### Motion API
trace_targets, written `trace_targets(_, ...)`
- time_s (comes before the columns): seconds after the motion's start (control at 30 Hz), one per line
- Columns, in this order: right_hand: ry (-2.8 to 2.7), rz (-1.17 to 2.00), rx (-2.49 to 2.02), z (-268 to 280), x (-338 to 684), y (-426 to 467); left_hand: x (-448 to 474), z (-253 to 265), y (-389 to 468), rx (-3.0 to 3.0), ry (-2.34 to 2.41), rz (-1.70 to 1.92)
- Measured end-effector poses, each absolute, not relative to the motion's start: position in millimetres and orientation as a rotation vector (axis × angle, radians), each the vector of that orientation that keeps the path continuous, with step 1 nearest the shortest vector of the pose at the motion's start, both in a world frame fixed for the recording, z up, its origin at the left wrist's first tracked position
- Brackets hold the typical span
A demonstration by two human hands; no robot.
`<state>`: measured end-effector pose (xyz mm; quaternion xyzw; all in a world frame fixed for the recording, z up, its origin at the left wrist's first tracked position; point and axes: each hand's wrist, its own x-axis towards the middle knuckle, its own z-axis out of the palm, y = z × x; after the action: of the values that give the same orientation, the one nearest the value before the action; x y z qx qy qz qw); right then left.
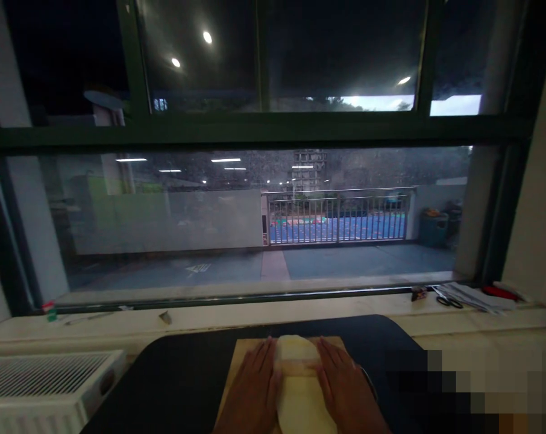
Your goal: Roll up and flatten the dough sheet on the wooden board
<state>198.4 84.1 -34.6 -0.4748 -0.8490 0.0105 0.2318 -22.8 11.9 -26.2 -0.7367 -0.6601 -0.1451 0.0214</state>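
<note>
A pale, flattened sheet of dough [302, 404] stretches away from me over a wooden board [230, 386]. Across its far part lies a light wooden rolling pin [298, 366], its ends covered by my hands. My left hand [255, 386] rests on the pin's left end, fingers stretched forward and flat. On the right end lies my right hand [345, 383], its fingers also extended. Dough shows between the two hands and beyond the pin. Beside my right wrist a thin curved rim shows, too dark to name.
The board sits on a black table [164, 374] against a windowsill [237, 308]. Scissors [449, 302], papers [474, 296] and a red object [499, 292] lie on the sill at right. A small green-and-red container [49, 310] stands at left, above a white radiator [51, 380].
</note>
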Motion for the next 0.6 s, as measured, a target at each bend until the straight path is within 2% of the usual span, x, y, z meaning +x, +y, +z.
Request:
trace_targets(0.23, -2.272, 0.3, -1.073, -42.6, 233.3, 55.4, -28.8, -33.6, -31.6, -2.406, -1.999, -0.434)
trace_targets(0.33, -2.246, 0.276, -1.05, -33.9, 231.7, 46.6, -27.8, -35.4, -35.6, -2.372, -2.035, -0.447)
trace_targets(0.5, -2.191, 0.086, -1.378, -24.9, 210.5, 53.4, -17.2, -23.8, -20.9, -2.274, -2.027, -0.539)
trace_targets(0.6, -2.214, 0.097, -1.378, -18.8, 200.8, 70.2, -9.9, -11.2, -8.3, -2.189, -2.097, -0.468)
